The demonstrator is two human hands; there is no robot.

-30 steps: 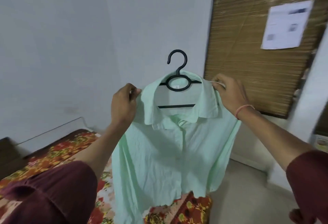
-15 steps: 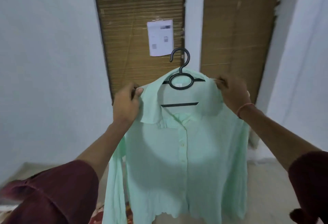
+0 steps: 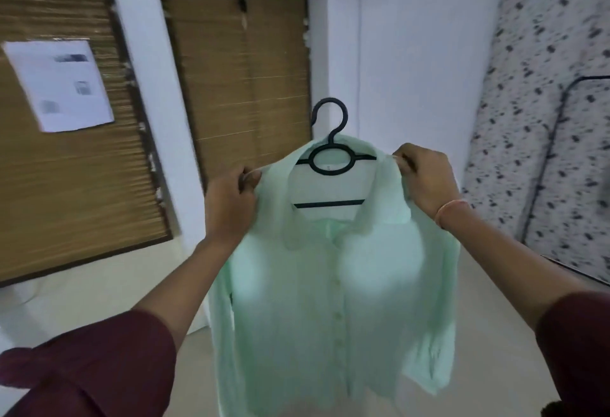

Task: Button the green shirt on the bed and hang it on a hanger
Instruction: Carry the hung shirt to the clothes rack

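The pale green shirt [image 3: 333,291] hangs buttoned down its front on a black plastic hanger [image 3: 331,149], held up in the air in front of me. The hanger's hook and ring show above the open collar, and its lower bar shows inside the neck. My left hand [image 3: 231,205] grips the shirt's left shoulder. My right hand [image 3: 425,182] pinches the right shoulder beside the collar. Both sleeves dangle loose. The bed is out of view.
Two brown bamboo blinds [image 3: 241,73] cover windows on the white wall ahead, with a white pillar [image 3: 148,86] between them and a paper sheet [image 3: 59,83] pinned on the left one. A speckled mattress [image 3: 541,113] leans upright at the right. Pale floor [image 3: 495,301] lies below.
The view has swung right, away from the bed and past the blinds, bringing the speckled mattress into sight. Both hands keep the same hold on the shirt's shoulders.
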